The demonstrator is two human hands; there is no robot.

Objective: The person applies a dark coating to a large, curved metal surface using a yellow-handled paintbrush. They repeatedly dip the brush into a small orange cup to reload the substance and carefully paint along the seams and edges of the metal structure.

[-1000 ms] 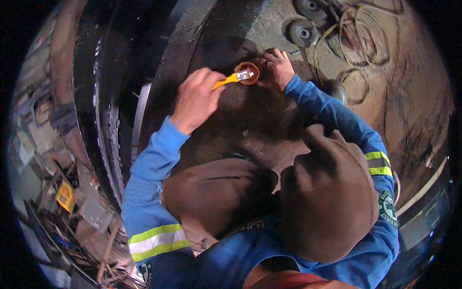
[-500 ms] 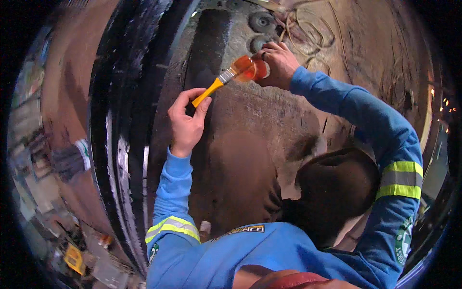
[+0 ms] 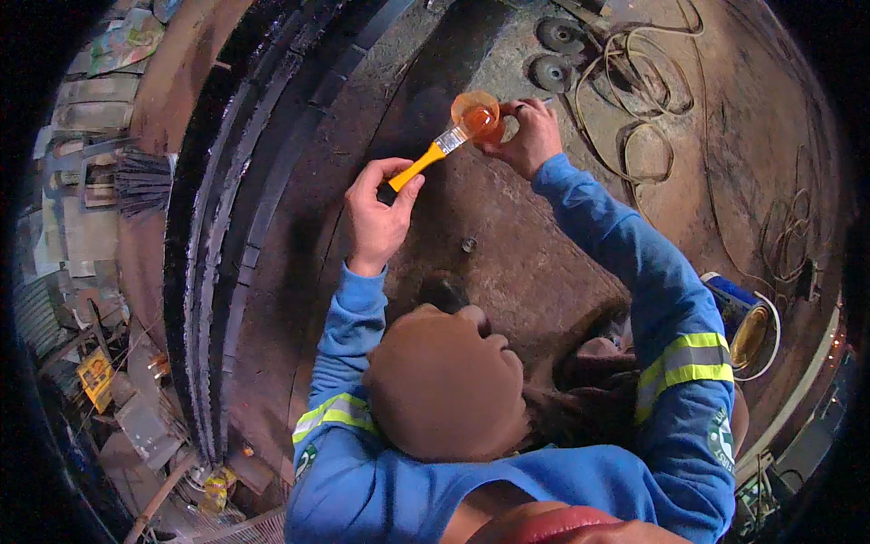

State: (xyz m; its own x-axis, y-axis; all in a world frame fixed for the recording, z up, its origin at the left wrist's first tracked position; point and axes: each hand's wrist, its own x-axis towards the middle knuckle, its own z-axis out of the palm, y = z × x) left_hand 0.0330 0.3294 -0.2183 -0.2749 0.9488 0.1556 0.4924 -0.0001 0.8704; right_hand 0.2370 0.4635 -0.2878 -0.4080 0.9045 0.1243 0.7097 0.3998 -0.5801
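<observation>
Left grip [image 3: 377,218]: thumb and fingers pinching the yellow-handled brush [image 3: 420,170].
Right grip [image 3: 531,136]: pinching the cup [image 3: 480,99] by its side, out front.
Brush tip: at the cup's mouth, loading up by the look of it; next move calls for a steady cup.
Floor [image 3: 544,258]: brown, stained.
Around: dark beams [image 3: 227,236] left, discs [image 3: 560,35] and cord [image 3: 633,179] ahead, bucket [image 3: 743,325] right.

we've rolled our bare left hand [image 3: 381,218], more yellow-handled flat paintbrush [image 3: 420,167] showing, blue cylindrical bucket [image 3: 739,306] now visible at right
</observation>
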